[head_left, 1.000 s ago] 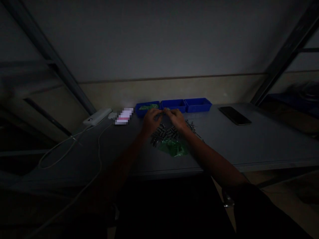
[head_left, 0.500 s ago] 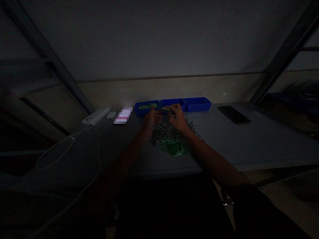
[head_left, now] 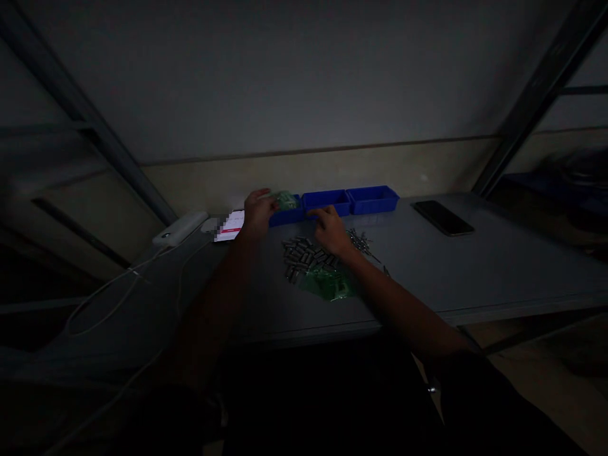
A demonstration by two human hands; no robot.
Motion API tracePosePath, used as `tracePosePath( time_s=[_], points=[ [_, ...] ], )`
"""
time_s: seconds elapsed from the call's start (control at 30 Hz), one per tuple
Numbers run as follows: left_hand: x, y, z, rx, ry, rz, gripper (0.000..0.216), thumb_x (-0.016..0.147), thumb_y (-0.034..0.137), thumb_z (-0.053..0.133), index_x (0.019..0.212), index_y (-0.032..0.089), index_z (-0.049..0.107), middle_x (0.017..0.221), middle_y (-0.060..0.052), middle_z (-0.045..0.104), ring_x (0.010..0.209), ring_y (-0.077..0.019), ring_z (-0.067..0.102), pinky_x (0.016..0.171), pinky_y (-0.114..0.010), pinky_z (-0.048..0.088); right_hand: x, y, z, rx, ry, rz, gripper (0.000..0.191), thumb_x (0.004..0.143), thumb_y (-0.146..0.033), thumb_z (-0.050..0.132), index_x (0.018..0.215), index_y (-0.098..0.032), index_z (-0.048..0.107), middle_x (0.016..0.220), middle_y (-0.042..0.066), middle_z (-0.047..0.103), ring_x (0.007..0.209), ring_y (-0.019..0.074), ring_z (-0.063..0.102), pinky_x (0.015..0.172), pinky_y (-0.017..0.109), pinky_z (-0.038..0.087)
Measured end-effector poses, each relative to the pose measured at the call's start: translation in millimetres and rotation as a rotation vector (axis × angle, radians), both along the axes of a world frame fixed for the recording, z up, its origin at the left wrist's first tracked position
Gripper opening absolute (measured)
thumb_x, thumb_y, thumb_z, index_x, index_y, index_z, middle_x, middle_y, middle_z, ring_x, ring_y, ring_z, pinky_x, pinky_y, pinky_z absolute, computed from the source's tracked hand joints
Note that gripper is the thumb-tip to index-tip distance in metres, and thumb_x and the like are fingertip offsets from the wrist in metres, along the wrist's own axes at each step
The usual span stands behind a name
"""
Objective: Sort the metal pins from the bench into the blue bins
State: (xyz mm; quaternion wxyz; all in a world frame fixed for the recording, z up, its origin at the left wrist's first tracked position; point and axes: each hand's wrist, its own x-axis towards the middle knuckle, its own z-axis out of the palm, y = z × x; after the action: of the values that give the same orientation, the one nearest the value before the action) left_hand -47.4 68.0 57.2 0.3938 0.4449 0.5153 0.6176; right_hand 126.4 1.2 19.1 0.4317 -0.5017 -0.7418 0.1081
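Note:
The scene is very dark. My left hand (head_left: 259, 209) reaches to the leftmost blue bin (head_left: 285, 212), its fingers at a small green piece (head_left: 285, 199) over that bin; whether it grips the piece is unclear. My right hand (head_left: 330, 231) rests low on the grey table (head_left: 475, 266), fingers curled, just in front of the middle blue bin (head_left: 327, 201) and over a pile of small dark cylinders (head_left: 304, 253). A heap of green pieces (head_left: 327, 283) lies nearer to me. Thin metal pins (head_left: 361, 240) are scattered right of my right hand.
A third blue bin (head_left: 373, 198) stands at the right of the row. A black phone (head_left: 441, 217) lies at the table's right. A white power bank (head_left: 180, 228) with white cables (head_left: 123, 278) sits at the left, beside a small pink-and-white card (head_left: 230, 225). Metal shelf posts flank both sides.
My hands were together above the cylinders. My left hand has moved left and back to the leftmost bin with a green piece; my right hand dropped slightly toward the table.

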Motion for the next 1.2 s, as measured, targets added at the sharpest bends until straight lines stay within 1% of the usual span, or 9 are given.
tracePosePath(
  time_s=[0.07,0.17,0.27,0.4,0.53,0.7,0.77,1.0,1.2],
  points=[
    [-7,17,0.4,-0.002,0.035,0.068,0.033,0.081,0.012,0.058,0.110,0.019,0.047,0.068,0.004,0.055,0.062,-0.0069,0.054,0.069,-0.024,0.046,-2,-2,1.0,-0.002,-0.040,0.019,0.041,0.075,-0.005,0.041,0.108,-0.014,0.063,0.095,0.009,0.050,0.098,0.0208,0.049,0.094,0.034,0.040],
    [-18,27,-7.4,-0.080,0.345,-0.010,0.028,0.080,0.023,0.062,0.103,0.015,0.049,0.068,0.002,0.057,0.061,-0.0088,0.054,0.069,-0.027,0.045,-2,-4,2.6,-0.006,-0.065,0.019,0.034,0.080,-0.010,0.042,0.107,-0.014,0.064,0.096,0.009,0.051,0.099,0.0202,0.050,0.094,0.032,0.040],
    [-22,20,-18.8,-0.059,0.664,-0.037,0.034,0.070,0.034,0.071,0.092,0.013,0.055,0.073,-0.004,0.061,0.070,-0.0165,0.058,0.072,-0.031,0.044,1,-5,4.5,-0.037,-0.071,-0.015,0.030,0.084,-0.016,0.044,0.107,-0.015,0.063,0.099,0.010,0.053,0.097,0.0203,0.051,0.091,0.033,0.042],
    [-15,3,-29.6,0.125,1.013,0.060,0.029,0.072,0.033,0.068,0.090,0.012,0.060,0.096,-0.014,0.061,0.095,-0.0252,0.056,0.085,-0.037,0.042,4,-5,9.0,-0.077,-0.137,-0.030,0.028,0.086,-0.020,0.044,0.105,-0.015,0.064,0.099,0.010,0.058,0.096,0.0205,0.053,0.090,0.033,0.041],
    [3,-16,-38.6,0.319,1.096,0.074,0.023,0.078,0.027,0.058,0.096,0.014,0.061,0.107,-0.014,0.057,0.099,-0.0246,0.055,0.088,-0.036,0.043,13,-2,16.6,-0.080,-0.191,-0.027,0.028,0.088,-0.021,0.043,0.103,-0.014,0.066,0.099,0.010,0.063,0.098,0.0197,0.053,0.090,0.031,0.040],
    [40,-55,-50.2,0.459,1.210,-0.363,0.023,0.085,0.030,0.048,0.099,0.016,0.061,0.094,-0.007,0.063,0.092,-0.0201,0.058,0.086,-0.033,0.045,36,5,21.8,-0.098,-0.106,-0.104,0.028,0.089,-0.022,0.042,0.102,-0.013,0.065,0.101,0.009,0.066,0.094,0.0187,0.058,0.084,0.029,0.042],
    [54,-70,-52.7,0.503,1.261,-0.450,0.027,0.086,0.037,0.049,0.099,0.017,0.061,0.095,-0.007,0.064,0.095,-0.0214,0.057,0.087,-0.035,0.045,43,7,21.1,-0.124,-0.084,-0.119,0.028,0.089,-0.023,0.042,0.102,-0.013,0.065,0.101,0.008,0.067,0.092,0.0183,0.060,0.082,0.028,0.043],
    [61,-80,-54.6,0.457,1.324,-0.505,0.024,0.083,0.034,0.053,0.097,0.018,0.063,0.098,-0.008,0.063,0.094,-0.0206,0.058,0.085,-0.034,0.046,50,13,7.5,-0.183,-0.269,-0.167,0.031,0.088,-0.024,0.043,0.110,-0.011,0.062,0.108,0.013,0.065,0.102,0.0211,0.058,0.089,0.030,0.041],
    [50,-71,-55.2,0.383,1.324,-0.462,0.020,0.081,0.029,0.054,0.096,0.019,0.064,0.097,-0.008,0.065,0.095,-0.0218,0.059,0.086,-0.035,0.045,56,18,-7.6,-0.369,-0.434,-0.187,0.052,0.081,-0.032,0.057,0.129,-0.013,0.047,0.118,0.016,0.061,0.110,0.0253,0.055,0.094,0.035,0.038]
  ],
)
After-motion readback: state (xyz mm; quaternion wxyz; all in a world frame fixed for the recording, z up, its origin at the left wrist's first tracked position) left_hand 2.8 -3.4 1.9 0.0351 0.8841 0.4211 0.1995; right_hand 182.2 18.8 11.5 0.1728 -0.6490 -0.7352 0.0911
